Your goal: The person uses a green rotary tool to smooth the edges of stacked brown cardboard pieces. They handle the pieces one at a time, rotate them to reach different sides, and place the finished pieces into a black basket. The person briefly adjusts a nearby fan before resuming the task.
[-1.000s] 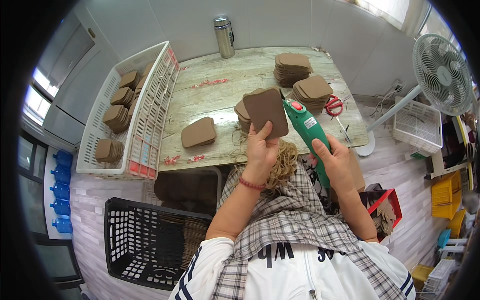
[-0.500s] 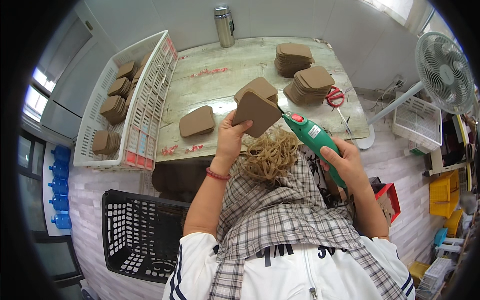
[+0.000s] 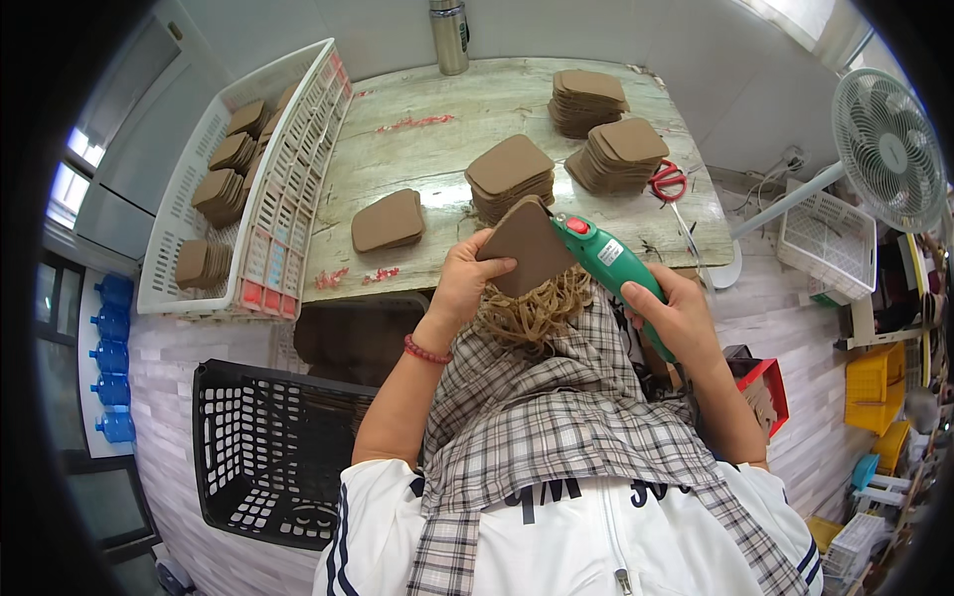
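Observation:
A brown rounded pad is pinched between the thumb and fingers of my left hand, held tilted above my lap. My right hand is wrapped round green electric scissors with a red switch; their dark tip meets the pad's upper right edge. Under the pad, a heap of thin tan trimmings lies on my plaid apron. Just beyond the pad stands a tall stack of like pads, with a lower stack to its left and two more stacks to the right.
A white crate holding pad stacks stands at the table's left. Red-handled scissors lie near the right edge, and a steel flask stands at the back. A black crate is at my left, a fan at the far right.
The pad has come down and to the right a little, uncovering more of the stack behind it. The scissors' tip has stayed at its edge. The whole view has shifted slightly.

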A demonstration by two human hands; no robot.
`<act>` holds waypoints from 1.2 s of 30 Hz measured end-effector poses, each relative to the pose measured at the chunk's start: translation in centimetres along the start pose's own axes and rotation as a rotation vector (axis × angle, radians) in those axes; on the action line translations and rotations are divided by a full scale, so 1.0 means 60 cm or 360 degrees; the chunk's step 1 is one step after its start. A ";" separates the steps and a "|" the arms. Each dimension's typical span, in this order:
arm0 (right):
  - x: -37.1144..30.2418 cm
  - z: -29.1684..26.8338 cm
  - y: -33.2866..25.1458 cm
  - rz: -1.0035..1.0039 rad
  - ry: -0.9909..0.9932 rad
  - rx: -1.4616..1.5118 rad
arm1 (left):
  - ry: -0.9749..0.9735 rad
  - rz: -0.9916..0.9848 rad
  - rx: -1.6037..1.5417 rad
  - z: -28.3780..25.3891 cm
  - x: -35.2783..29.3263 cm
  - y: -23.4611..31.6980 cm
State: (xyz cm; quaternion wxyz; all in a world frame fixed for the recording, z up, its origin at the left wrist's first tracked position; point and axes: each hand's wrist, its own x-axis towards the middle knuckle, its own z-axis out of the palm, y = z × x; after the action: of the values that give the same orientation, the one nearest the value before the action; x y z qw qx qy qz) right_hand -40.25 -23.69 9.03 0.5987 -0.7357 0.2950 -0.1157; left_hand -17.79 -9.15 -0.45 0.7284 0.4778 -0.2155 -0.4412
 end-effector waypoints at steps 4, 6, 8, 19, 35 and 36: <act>0.010 -0.004 0.011 0.0017 -0.0091 0.0085 | -0.0010 -0.0057 0.0120 -0.006 -0.006 0.012; 0.010 -0.010 0.014 0.0068 -0.0104 0.0143 | 0.0011 0.0087 0.0366 -0.016 -0.004 0.027; 0.010 -0.010 0.011 0.0086 -0.0126 0.0194 | 0.0101 0.0271 0.0545 -0.012 -0.007 0.042; 0.009 -0.013 0.017 0.0230 -0.0354 0.0217 | 0.0257 0.0308 0.0292 -0.057 -0.006 0.061; 0.011 -0.002 0.025 0.0172 -0.0415 0.0089 | 0.0004 -0.0056 0.0453 -0.042 -0.010 0.070; 0.011 0.000 0.023 0.0173 -0.0415 0.0086 | -0.0020 -0.0075 0.0469 -0.040 -0.010 0.071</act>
State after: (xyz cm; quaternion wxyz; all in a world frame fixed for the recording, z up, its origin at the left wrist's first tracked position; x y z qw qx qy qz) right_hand -40.12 -24.21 7.62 0.6568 -0.7111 0.2509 0.0058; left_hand -14.47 -6.75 2.27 0.6384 0.5817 -0.2713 -0.4248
